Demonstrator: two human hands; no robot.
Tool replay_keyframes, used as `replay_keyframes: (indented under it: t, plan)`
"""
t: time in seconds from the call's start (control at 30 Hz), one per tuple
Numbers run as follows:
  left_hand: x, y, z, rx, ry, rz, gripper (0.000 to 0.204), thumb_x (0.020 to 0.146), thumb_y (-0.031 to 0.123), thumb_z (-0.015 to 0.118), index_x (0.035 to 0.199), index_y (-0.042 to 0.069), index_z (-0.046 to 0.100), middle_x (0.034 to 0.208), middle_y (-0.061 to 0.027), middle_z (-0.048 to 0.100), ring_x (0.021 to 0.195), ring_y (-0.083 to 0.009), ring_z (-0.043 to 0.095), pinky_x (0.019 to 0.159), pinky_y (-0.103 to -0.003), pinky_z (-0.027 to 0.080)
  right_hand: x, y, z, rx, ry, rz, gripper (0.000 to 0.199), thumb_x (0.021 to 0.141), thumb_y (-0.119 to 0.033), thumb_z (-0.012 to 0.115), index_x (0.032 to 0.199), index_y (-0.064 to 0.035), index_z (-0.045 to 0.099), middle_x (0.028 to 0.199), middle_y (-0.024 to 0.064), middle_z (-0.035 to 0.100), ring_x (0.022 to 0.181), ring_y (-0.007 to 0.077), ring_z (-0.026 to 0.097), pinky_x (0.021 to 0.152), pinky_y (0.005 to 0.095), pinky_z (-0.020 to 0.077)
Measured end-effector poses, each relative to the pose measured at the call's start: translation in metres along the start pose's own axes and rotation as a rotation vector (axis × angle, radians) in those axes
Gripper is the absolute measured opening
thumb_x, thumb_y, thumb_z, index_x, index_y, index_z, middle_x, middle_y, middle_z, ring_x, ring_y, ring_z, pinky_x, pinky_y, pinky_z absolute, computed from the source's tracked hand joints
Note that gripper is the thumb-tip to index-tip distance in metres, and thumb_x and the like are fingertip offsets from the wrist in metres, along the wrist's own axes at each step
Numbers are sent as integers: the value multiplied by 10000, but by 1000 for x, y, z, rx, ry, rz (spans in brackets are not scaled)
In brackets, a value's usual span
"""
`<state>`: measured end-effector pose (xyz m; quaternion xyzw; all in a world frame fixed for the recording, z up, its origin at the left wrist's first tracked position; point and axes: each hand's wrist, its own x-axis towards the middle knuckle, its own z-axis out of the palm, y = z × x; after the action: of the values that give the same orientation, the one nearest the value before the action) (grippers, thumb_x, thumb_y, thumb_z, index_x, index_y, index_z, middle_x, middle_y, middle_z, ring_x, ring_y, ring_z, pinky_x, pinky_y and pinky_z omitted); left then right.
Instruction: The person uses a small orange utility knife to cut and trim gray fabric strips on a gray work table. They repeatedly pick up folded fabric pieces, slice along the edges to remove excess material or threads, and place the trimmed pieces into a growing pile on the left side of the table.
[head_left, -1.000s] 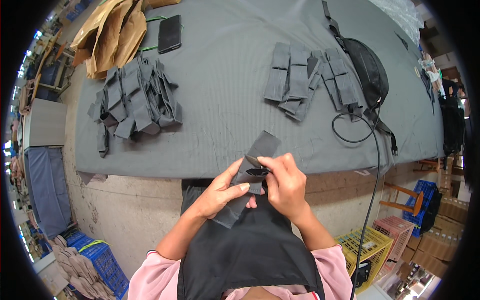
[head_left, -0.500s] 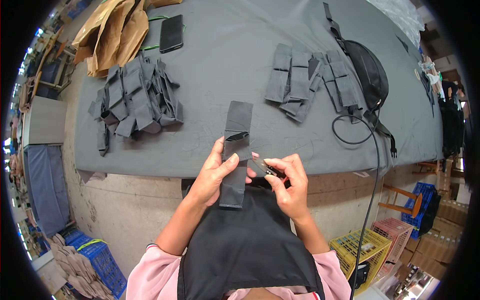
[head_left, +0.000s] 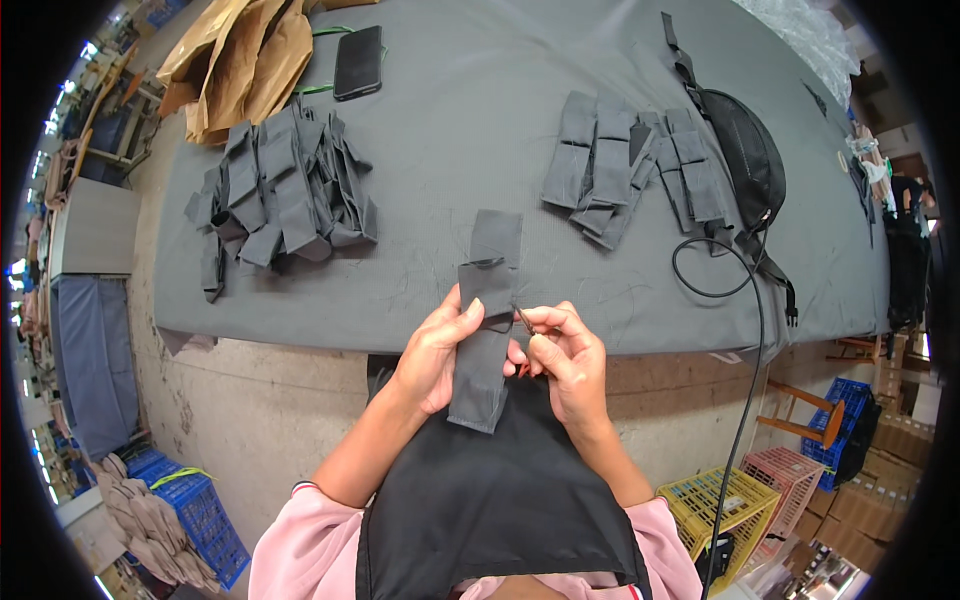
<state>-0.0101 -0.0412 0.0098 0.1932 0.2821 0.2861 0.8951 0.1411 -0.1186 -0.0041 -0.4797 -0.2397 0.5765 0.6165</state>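
A dark grey fabric strip (head_left: pixel 484 345) with a folded, stitched pocket hangs over the table's front edge. My left hand (head_left: pixel 437 350) grips it along its left side, thumb on top. Small thread snips (head_left: pixel 526 322) are pinched in my right hand (head_left: pixel 568 362), with their tip at the strip's right edge near the fold. A bit of red shows below my right fingers. To the left lies a heap of similar grey fabric pieces (head_left: pixel 285 190); a smaller pile of grey pieces (head_left: pixel 600 165) rests to the right.
A grey-covered table (head_left: pixel 450 120) carries a brown paper bag (head_left: pixel 245 65), a black phone (head_left: pixel 358 62) and a black waist bag (head_left: pixel 742 150) with a cable (head_left: pixel 752 360). Loose threads lie about. Yellow crate (head_left: pixel 715 510), blue crate (head_left: pixel 205 510) and wooden stool (head_left: pixel 805 408) stand on the floor.
The fabric strip has tilted and shifted slightly right and down. My right hand has turned, bringing the snips more upright against the strip's edge. The whole view has shifted a little.
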Motion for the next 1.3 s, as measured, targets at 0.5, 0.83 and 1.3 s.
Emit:
replay_keyframes:
  t: [0.5,0.83,1.3]
  plan:
    - [37,20,-9,-58,328,162,297,973,282,501,1180,84,423,1087,-114,600,868,-229,624,687,-395,560,-29,-7,4,-1044,-2,-424,248,714,-24,713,952,-46,646,795,65,499,599,186,524,542,303,442]
    - [34,24,-6,-53,295,197,292,972,279,505,1174,85,423,1069,-108,608,843,-212,626,660,-375,557,-20,-23,17,-1181,-140,-456,230,718,-36,710,929,-54,620,767,62,499,594,217,556,528,322,432]
    - [34,25,-1,-29,308,206,281,978,273,493,1169,80,423,1065,-115,604,843,-220,622,655,-373,555,-22,-15,12,-1167,-97,-542,227,696,-18,716,908,-49,641,735,65,512,587,213,542,537,317,427]
